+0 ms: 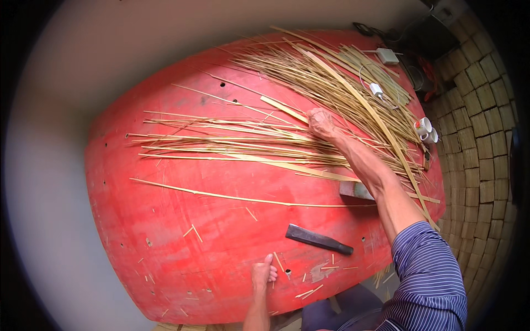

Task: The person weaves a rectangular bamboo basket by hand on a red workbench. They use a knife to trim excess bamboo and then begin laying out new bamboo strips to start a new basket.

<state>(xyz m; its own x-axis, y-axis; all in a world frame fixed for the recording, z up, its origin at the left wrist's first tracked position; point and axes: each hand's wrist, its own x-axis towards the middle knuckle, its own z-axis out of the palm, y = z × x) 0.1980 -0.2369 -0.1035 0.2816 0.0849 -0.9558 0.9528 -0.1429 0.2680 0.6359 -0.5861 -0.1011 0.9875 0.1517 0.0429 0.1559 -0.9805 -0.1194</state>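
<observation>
My right hand point(323, 123) is stretched out over the far side of the red table point(187, 231). Its fingers are closed at the end of a wide, pale bamboo strip point(284, 109). Beneath that arm lie many thin bamboo strips point(221, 140), spread out lengthwise, with a thicker pile point(314, 77) beyond them. My left hand point(263, 273) rests loosely curled near the table's front edge, thumb up, with nothing visible in it. A short sliver point(279, 262) lies beside its thumb. To the right of it is a dark, flat-bladed knife point(317, 238).
A block point(356, 190) sits partly hidden under my right forearm. One long strip point(221, 195) lies apart from the others. White cups point(424, 128), a white adapter point(387, 55) and a charger with cable point(376, 89) are at the right. Bamboo scraps point(312, 292) dot the near side.
</observation>
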